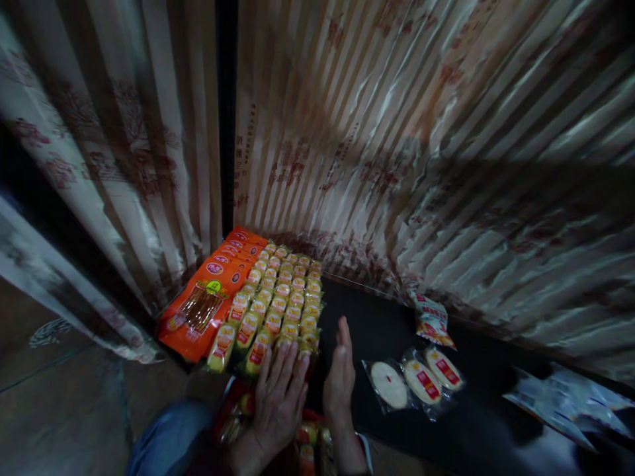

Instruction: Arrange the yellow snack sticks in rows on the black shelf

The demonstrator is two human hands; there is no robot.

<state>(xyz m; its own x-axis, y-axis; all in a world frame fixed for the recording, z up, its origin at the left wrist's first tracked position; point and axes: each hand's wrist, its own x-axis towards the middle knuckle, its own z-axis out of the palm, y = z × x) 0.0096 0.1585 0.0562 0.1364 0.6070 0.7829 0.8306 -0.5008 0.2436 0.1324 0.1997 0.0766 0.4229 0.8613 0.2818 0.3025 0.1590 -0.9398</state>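
Observation:
Rows of small yellow wrapped snack cakes (278, 297) lie packed side by side on a dark shelf. My left hand (280, 396) lies flat with stretched fingers over the front packs near the right corner, and it grips nothing. Just right of the rows, my right hand (340, 380) stands on edge, palm turned toward the packs and fingers straight. A small gap shows between it and most of the rows. Left of the cakes, overlapping orange snack bags (203, 297) form a row, the front one showing brown sticks.
Several round pale cakes in clear wrap (421, 383) lie to the right on the black shelf (357, 311). Behind them is a small printed bag (431, 320); blue-white packets (570, 400) sit farther right. A box of packs (307, 449) is below my hands. Pleated printed curtains (317, 132) hang behind.

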